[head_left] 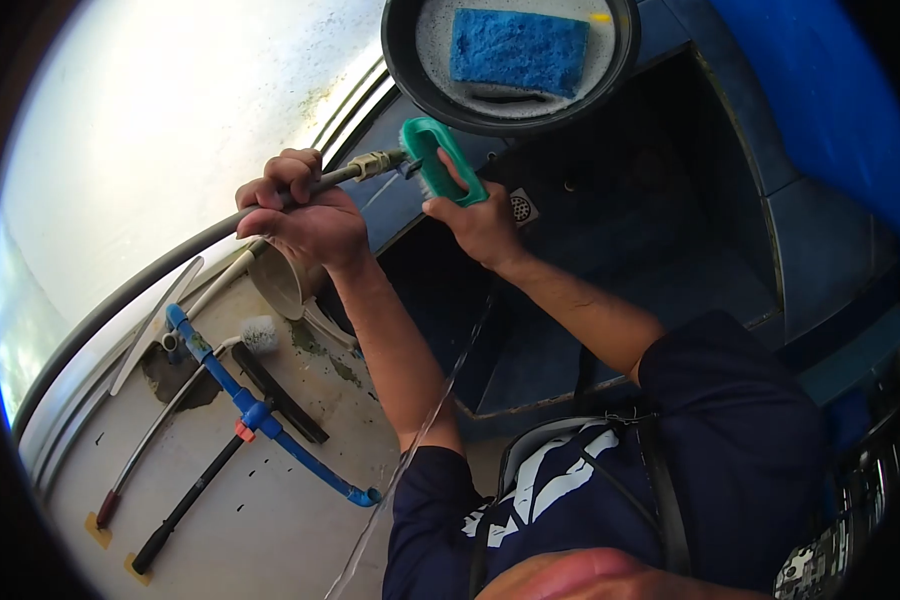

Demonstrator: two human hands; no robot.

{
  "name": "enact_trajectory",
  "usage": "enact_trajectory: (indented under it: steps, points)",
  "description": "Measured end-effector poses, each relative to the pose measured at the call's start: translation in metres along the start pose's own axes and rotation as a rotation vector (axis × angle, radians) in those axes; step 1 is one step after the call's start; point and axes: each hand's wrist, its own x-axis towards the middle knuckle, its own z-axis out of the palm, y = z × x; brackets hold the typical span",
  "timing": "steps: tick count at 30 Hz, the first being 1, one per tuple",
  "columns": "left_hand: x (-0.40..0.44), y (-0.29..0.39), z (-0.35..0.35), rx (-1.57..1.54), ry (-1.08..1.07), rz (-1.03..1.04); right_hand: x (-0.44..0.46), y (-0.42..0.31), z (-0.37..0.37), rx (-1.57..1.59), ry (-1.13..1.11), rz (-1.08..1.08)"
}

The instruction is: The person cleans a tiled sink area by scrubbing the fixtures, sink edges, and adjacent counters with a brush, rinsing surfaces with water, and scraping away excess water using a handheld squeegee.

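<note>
My left hand (305, 210) is closed around a grey hose (185, 245) a little below its brass-coloured end fitting (372, 166). In my right hand (478, 225) is a green scrubbing brush (458, 160), gripped through its loop handle. The brush's pale bristles face the hose end and appear to touch it; the exact contact is hard to make out. Just beyond both hands, a black basin (398, 60) holds foamy water and a blue sponge (520, 50).
Below lies a dark blue tiled recess with a floor drain (522, 207). At left, a blue pipe tool (257, 412), a white-headed brush (259, 334) and a beige dipper (275, 283) are against the pale surface. A thin water stream (410, 455) crosses the lower middle.
</note>
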Motion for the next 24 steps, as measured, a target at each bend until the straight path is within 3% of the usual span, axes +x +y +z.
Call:
enact_trajectory:
  steps: [8,10,12,14,21,24]
  points:
    - [0.0,0.001,0.003,0.001,0.011,0.016,-0.009,0.023,0.018,-0.088,0.172,-0.099]
    - [0.003,0.001,0.009,0.034,0.061,0.043,-0.004,0.014,0.023,-0.08,0.059,-0.004]
    - [0.001,0.0,0.002,0.053,0.05,0.057,-0.019,0.038,0.025,-0.104,0.038,-0.055]
    - [0.006,-0.003,-0.003,0.025,-0.021,0.057,-0.029,0.054,0.026,0.082,0.174,-0.331]
    - [0.004,0.003,0.004,0.049,0.015,0.043,-0.049,0.064,0.022,0.064,0.014,-0.114]
    - [0.004,0.001,0.002,0.025,0.0,0.018,-0.055,0.069,0.013,0.081,0.184,-0.209]
